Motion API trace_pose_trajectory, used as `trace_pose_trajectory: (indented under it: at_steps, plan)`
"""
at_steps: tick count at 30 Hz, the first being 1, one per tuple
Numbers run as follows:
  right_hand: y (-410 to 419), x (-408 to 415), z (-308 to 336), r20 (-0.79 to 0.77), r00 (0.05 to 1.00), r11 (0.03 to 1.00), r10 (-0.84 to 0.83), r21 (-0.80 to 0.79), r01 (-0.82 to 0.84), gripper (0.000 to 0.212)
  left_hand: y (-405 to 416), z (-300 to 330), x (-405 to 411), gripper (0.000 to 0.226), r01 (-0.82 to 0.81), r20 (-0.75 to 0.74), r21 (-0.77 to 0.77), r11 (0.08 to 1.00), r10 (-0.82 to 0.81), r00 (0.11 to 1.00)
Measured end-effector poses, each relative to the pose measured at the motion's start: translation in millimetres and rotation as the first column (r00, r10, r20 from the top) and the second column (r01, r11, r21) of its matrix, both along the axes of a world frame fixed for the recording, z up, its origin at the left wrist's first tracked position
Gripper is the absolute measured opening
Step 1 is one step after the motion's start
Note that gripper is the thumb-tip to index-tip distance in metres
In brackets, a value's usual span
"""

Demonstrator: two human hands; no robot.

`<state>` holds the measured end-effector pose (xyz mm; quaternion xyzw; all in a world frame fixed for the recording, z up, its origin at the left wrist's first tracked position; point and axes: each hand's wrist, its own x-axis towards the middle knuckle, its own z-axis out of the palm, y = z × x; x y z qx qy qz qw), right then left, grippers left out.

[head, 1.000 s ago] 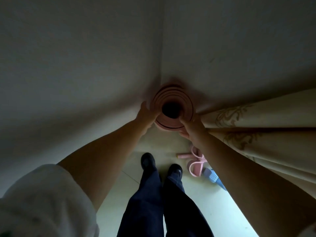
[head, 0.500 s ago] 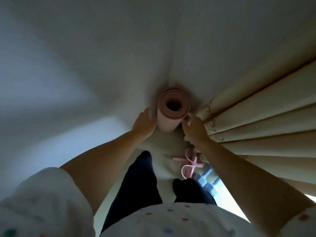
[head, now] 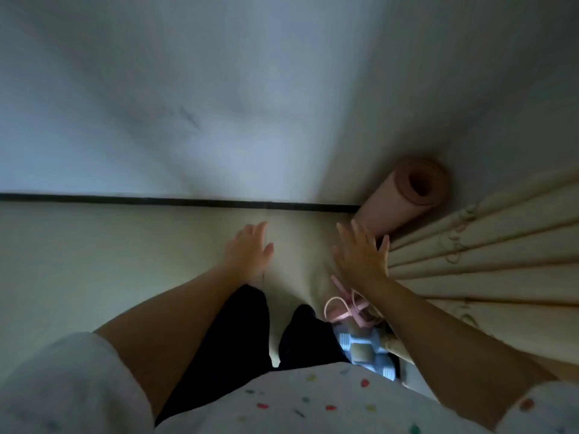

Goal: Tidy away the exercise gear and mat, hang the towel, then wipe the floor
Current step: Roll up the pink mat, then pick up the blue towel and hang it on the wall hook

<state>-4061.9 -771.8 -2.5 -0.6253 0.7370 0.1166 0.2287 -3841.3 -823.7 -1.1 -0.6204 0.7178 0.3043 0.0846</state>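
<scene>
The rolled pink mat (head: pixel 404 198) stands on end in the room corner, leaning against the wall beside the curtain. My right hand (head: pixel 362 255) hovers just below it with fingers spread, off the mat. My left hand (head: pixel 249 250) is further left over the floor, empty, fingers loosely apart. On the floor by my right foot lie a pink resistance band (head: pixel 347 310) and light blue dumbbells (head: pixel 365 347).
A cream curtain (head: pixel 488 245) hangs in folds at the right, touching the mat. A dark skirting line (head: pixel 156 200) runs along the foot of the pale wall. My dark trouser legs (head: pixel 244 333) stand on the pale tiled floor (head: pixel 109 261).
Both hands have let go of the mat and drawn back from it. The view has swung left, so the mat sits at the right, standing alone in the corner.
</scene>
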Motion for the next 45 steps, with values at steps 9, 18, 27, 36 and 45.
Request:
trace_pose_trajectory:
  at_steps: [9, 18, 27, 36, 45]
  plan:
    - [15, 184, 14, 0.016, 0.859, 0.859, 0.511, -0.047, -0.51, 0.053, 138, 13, 180, 0.054, -0.494, -0.004, -0.107, 0.863, 0.496, 0.868]
    - [145, 469, 9, 0.102, 0.59, 0.594, 0.801, -0.008, -0.804, 0.054, 377, 28, 412, 0.055, -0.843, 0.1, -0.146, 0.518, 0.856, 0.508]
    - [254, 682, 21, 0.113, 0.213, 0.222, 0.971, -0.08, -0.972, 0.054, 534, 39, 543, 0.054, -0.986, 0.133, -0.144, 0.086, 0.989, 0.067]
    - [251, 850, 2, 0.02, 0.109, 0.11, 0.994, -0.04, -0.993, 0.054, 553, 23, 688, 0.054, -0.991, 0.093, -0.126, -0.044, 0.994, -0.056]
    - [236, 1095, 23, -0.006, -0.049, -0.049, 0.999, -0.074, -0.996, 0.054, 536, 39, 902, 0.053, -0.976, 0.04, -0.179, -0.125, 0.99, -0.134]
